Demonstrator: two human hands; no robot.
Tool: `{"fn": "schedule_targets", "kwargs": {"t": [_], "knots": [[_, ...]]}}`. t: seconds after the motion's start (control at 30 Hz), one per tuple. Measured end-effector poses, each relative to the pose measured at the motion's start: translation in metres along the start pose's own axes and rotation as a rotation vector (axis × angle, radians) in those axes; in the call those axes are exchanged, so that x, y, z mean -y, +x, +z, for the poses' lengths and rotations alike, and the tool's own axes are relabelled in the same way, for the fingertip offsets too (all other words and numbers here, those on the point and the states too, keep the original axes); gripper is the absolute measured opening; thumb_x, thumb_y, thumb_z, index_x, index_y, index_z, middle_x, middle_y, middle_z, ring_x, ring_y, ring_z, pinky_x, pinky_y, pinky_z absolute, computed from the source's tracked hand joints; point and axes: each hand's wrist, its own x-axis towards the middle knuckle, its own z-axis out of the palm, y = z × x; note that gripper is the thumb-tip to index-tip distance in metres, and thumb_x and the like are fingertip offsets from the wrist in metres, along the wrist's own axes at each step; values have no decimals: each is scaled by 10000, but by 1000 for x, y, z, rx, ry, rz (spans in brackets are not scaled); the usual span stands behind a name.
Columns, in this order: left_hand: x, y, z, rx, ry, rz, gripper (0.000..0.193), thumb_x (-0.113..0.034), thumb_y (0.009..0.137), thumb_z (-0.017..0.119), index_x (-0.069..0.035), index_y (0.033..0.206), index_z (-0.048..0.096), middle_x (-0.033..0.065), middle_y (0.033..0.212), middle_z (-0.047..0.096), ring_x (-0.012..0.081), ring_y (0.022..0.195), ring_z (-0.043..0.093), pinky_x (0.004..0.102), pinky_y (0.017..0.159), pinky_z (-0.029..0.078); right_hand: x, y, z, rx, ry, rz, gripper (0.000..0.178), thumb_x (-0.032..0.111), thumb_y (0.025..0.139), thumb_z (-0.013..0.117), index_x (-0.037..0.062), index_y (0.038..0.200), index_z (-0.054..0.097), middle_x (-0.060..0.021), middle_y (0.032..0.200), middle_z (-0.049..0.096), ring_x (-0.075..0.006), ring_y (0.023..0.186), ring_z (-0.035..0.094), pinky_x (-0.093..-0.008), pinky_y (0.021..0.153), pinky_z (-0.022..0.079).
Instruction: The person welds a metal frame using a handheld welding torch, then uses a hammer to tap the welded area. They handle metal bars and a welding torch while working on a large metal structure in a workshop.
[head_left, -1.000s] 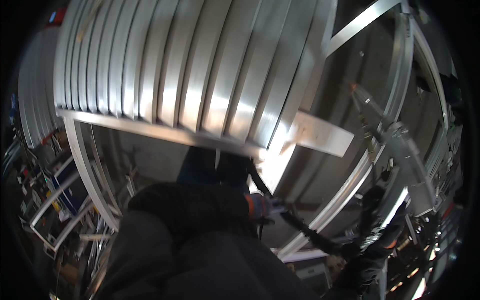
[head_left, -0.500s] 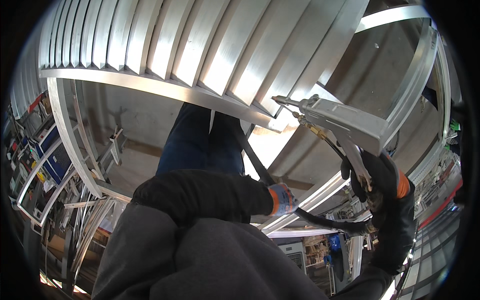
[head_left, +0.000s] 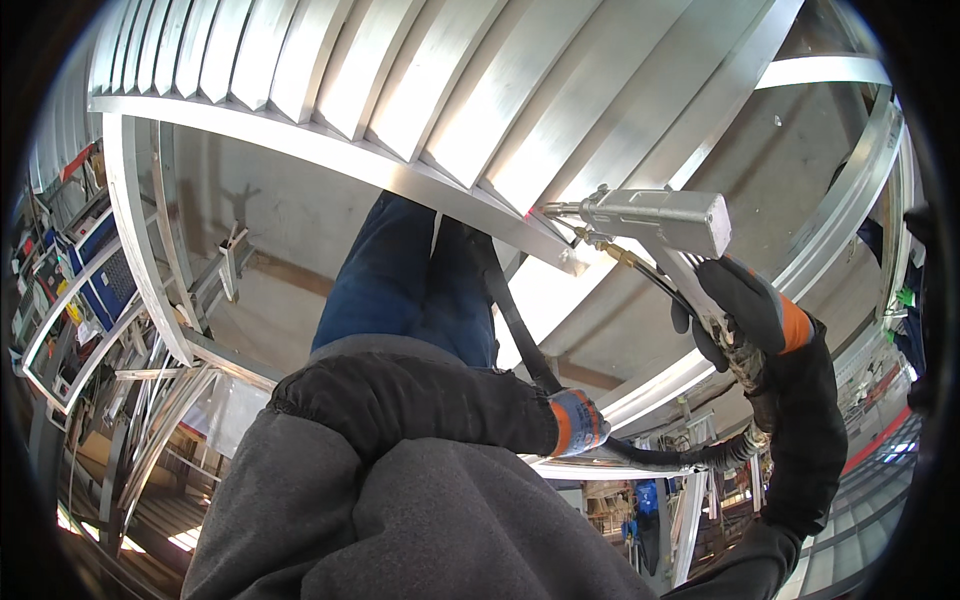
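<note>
My right hand [head_left: 745, 308], in a dark glove with an orange cuff, is closed around the grip of a silver handheld welding gun [head_left: 655, 220]. The gun's nozzle points left, at the end of a slat on the slatted aluminium panel [head_left: 430, 185], where a small red light spot shows. A thin wire-feed tube with a brass fitting [head_left: 610, 250] runs below the nozzle. My left hand [head_left: 580, 423], gloved too, is closed on a thick black hose [head_left: 520, 335] in front of my body; its fingers are mostly hidden. This hose continues right toward the gun's handle.
The panel's bright lower rail [head_left: 330, 155] crosses in front of my legs. Metal frame legs [head_left: 140, 250] stand at left, and a curved-looking frame bar [head_left: 830, 230] at right. Long metal strips [head_left: 165, 440] lie lower left, near a blue bin [head_left: 108, 295].
The welding gun has turned to a more level pose, its nozzle nearer the slat's end, where a red spot now shows. The panel sits slightly farther right in view. My left hand stays on the hose.
</note>
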Motion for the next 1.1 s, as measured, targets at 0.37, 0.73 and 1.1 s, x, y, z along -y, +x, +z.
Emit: {"fn": "schedule_targets", "kwargs": {"t": [0.37, 0.73, 1.1], "knots": [[-2, 4, -4, 63, -23, 14, 188, -249, 993, 490, -80, 964, 566, 68, 656, 607, 286, 572, 624, 424, 563, 507, 8, 8, 2, -2, 37, 31, 351, 342, 1087, 436, 11, 1131, 545, -111, 828, 658, -158, 488, 593, -284, 421, 476], [1, 10, 19, -37, -58, -15, 198, -251, 973, 523, -101, 860, 585, 85, 653, 607, 308, 575, 632, 449, 552, 505, 0, 15, 0, 23, 79, 43, 329, 319, 1085, 474, 15, 1193, 538, -88, 849, 655, -153, 508, 607, -285, 424, 497], [-1, 15, 22, 63, -163, -107, 206, -259, 979, 514, -103, 865, 586, 81, 658, 606, 297, 597, 634, 424, 570, 504, -2, 11, 5, 5, 10, 36, 297, 297, 1067, 505, 27, 1176, 564, -66, 823, 632, -131, 503, 587, -273, 430, 478]]}}
